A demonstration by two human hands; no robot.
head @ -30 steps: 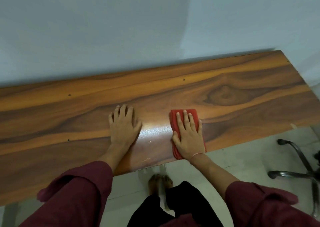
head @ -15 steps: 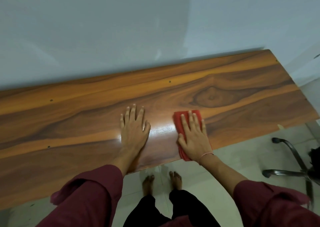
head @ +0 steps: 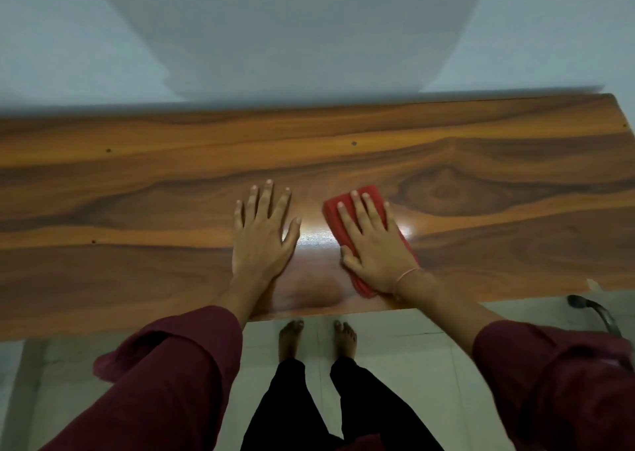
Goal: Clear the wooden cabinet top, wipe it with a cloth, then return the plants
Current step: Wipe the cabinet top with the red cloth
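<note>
The wooden cabinet top [head: 137, 192] stretches across the view with bare, glossy grain. A folded red cloth [head: 372, 194] lies on it right of centre. My right hand [head: 372, 244] presses flat on the cloth with straight fingers, covering most of it. My left hand [head: 263, 234] rests flat on the bare wood just left of the cloth, fingers spread. No plants are in view.
A pale wall rises right behind the cabinet top. The top's right end [head: 618, 113] is in view. Below its front edge are a tiled floor, my bare feet [head: 316, 340], and a chair's metal leg [head: 598, 316] at the right.
Both hands and the cloth have shifted right along the top and a little farther from the front edge. The view has turned level with the cabinet.
</note>
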